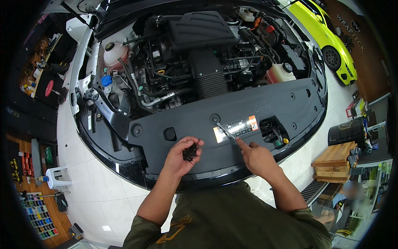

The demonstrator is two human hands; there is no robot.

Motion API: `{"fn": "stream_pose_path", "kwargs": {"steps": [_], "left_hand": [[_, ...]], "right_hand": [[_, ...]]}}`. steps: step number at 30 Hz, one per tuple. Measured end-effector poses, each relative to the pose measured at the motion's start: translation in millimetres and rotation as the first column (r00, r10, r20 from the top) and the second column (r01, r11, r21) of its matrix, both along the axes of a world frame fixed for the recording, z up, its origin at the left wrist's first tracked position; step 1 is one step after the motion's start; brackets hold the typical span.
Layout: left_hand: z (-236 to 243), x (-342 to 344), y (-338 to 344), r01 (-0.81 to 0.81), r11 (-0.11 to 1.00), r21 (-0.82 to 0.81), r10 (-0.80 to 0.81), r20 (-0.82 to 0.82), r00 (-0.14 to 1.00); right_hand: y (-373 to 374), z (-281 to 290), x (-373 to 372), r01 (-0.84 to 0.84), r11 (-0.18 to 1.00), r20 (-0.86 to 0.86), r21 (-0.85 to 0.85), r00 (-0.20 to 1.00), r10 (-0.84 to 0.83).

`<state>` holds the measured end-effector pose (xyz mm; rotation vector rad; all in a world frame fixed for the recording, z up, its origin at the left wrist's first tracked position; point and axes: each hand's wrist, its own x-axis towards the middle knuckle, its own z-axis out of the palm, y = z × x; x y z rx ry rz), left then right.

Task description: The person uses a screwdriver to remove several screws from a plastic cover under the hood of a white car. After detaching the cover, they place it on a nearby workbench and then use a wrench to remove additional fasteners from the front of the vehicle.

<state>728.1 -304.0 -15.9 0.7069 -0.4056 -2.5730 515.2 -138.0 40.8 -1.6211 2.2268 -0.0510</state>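
Clips point(190, 152), small and black, pinched in left hand point(181, 156), fingers curled narrow around them, held just above black radiator cover panel point(265, 108). Right hand point(257, 157) closed on thin metal pry tool point(225, 130), forefinger extended along shaft, tip reaching toward round fastener point(214, 118) near warning label point(236, 128). Exact count of clips in hand impossible to tell.

Risks, judged from layout: loose pinch could drop clips off panel front edge or into open hole point(169, 133) just beside, lost down behind bumper. Tool angled low across panel; slip under leverage likely to scratch plastic or tear label. Too much prying force likely to snap fastener head. Open engine bay point(195, 54) right behind panel, gaps everywhere for popped fastener to vanish into. Latch opening point(271, 128) near right hand another trap.
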Motion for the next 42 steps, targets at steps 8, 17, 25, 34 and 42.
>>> {"fn": "stream_pose_path", "kwargs": {"steps": [8, 17, 25, 34, 42], "left_hand": [[12.4, -25.5, -32.8, 0.247, 0.812, -0.528, 0.012, 0.439, 0.898], [7.5, -81.7, -55.7, 0.679, -0.312, -0.664, 0.317, 0.601, 0.733], [8.0, -96.3, -55.1, 0.753, -0.436, -0.493, 0.333, 0.689, 0.644], [15.2, -105.9, -62.9, 0.768, -0.483, -0.420, 0.333, 0.723, 0.605], [13.0, -100.5, -60.0, 0.744, -0.440, -0.503, 0.311, 0.692, 0.652]], "right_hand": [[-0.4, 0.2, 5.9, 0.045, 0.997, 0.035, -0.067, 0.998, -0.043], [-31.5, 43.8, -15.6, -0.160, 0.969, -0.058, 0.189, 0.983, 0.174], [-18.2, 22.4, -10.1, -0.107, 0.989, -0.187, 0.100, 0.974, 0.124], [-15.7, 32.5, -23.7, -0.108, 0.989, -0.176, 0.097, 0.976, 0.124], [-31.7, 21.7, -59.9, -0.189, 0.982, 0.052, -0.016, 0.980, 0.189]]}}
